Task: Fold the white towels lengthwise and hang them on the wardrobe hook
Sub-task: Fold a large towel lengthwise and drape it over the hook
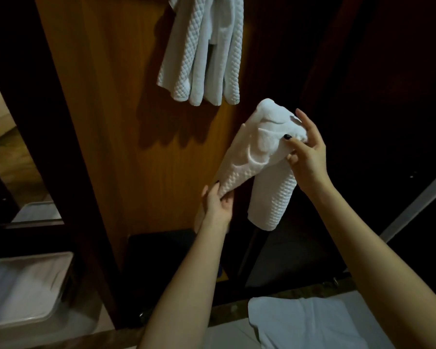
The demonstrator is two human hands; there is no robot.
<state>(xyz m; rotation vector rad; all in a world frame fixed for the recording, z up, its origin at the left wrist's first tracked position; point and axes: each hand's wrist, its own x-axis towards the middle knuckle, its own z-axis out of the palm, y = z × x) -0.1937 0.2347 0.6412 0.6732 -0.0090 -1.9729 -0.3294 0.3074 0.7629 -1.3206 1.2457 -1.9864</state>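
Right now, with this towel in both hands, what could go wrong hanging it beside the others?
1. The towel is bunched at your right hand, with one end dangling free, and your left hand grips only the other end. Lifting it could let the fold slide apart.
2. The hanging towels already crowd their spot, and the hook is out of view. Pushing another on might knock one loose.

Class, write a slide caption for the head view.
Left hand and right hand hold a folded towel near hung towels on the wardrobe.
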